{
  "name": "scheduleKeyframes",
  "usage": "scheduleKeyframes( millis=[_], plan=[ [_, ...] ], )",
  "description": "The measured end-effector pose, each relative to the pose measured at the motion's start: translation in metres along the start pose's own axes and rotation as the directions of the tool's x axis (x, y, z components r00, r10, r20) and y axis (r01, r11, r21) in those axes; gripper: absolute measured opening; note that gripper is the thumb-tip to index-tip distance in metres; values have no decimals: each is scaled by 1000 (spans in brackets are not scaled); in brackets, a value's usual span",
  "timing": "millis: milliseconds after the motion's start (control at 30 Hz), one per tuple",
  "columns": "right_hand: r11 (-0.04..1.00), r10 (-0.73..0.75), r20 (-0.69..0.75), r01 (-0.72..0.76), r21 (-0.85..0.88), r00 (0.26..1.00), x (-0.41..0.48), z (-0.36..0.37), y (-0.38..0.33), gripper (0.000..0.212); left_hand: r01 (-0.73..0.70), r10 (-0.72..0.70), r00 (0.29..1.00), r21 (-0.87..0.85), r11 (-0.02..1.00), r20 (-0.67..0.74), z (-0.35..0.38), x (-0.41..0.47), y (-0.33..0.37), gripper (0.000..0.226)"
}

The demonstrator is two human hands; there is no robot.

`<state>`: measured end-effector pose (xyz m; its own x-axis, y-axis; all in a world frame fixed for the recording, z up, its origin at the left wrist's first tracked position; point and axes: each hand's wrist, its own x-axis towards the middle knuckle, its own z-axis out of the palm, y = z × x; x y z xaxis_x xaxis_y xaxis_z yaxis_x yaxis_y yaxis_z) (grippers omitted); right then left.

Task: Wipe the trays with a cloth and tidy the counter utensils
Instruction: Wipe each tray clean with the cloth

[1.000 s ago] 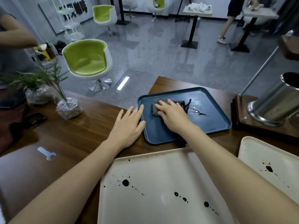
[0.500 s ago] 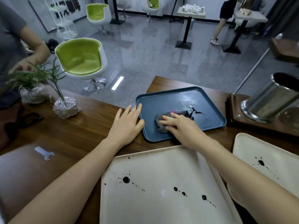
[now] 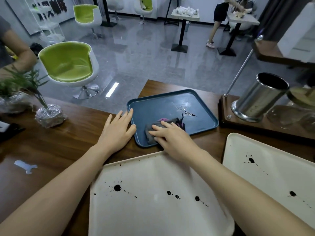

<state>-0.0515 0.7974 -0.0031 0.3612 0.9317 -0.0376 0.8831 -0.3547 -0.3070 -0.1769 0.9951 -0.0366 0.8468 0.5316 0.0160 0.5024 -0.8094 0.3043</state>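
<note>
Your right hand [image 3: 172, 137] lies on the grey cloth [image 3: 175, 121], fingers stretched almost straight and pressing it flat rather than curling round it. The cloth sits in the near left part of the blue tray [image 3: 160, 106], close to that tray's near rim. Your left hand [image 3: 115, 132] is spread flat on the worktop [image 3: 68, 142], holding nothing, its fingertips and thumb against the tray's left rim. The blue tray lies at the far edge of the worktop, and a dark, wet-looking smear [image 3: 189, 113] marks its right half, just beyond the cloth. Only a narrow strip of wood separates its near rim from the cream tray [image 3: 153, 176] in front of you, which carries several black blots. The second cream tray [image 3: 272, 154] lies to the right with two larger blots, and your right forearm hides most of the gap between the pair. That makes three trays: one blue and two cream. There is one cloth. Just right of the blue tray, a wooden stand [image 3: 226, 114] holds one steel canister [image 3: 259, 101], so room is tight on that side. Left of your left hand the wood is open as far as two foil-wrapped plants [image 3: 49, 114] near the far left edge. One small pale flat piece [image 3: 25, 166] lies toward the near left.
</note>
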Motion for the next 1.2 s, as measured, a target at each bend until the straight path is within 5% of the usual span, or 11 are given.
scheduleKeyframes(
  millis=[233,433,733,967,1200],
  plan=[
    [932,351,-75,-356,-68,933,-23,-40,68,38,56,-55,998,-55,997,31,-5,4,10,63],
    [937,326,-106,-336,-92,939,-19,-30,64,37,188,-189,982,-65,980,-19,10,12,32,59],
    [959,263,-83,-270,-88,961,-30,-23,24,37,211,-211,978,-2,978,3,3,24,35,49],
    [957,271,-70,-277,-89,960,-27,-20,30,39,-9,-4,996,160,987,85,10,17,57,92],
    [925,347,-143,-363,-113,927,46,-20,91,38,-34,18,995,170,985,96,11,18,54,96]
  ],
)
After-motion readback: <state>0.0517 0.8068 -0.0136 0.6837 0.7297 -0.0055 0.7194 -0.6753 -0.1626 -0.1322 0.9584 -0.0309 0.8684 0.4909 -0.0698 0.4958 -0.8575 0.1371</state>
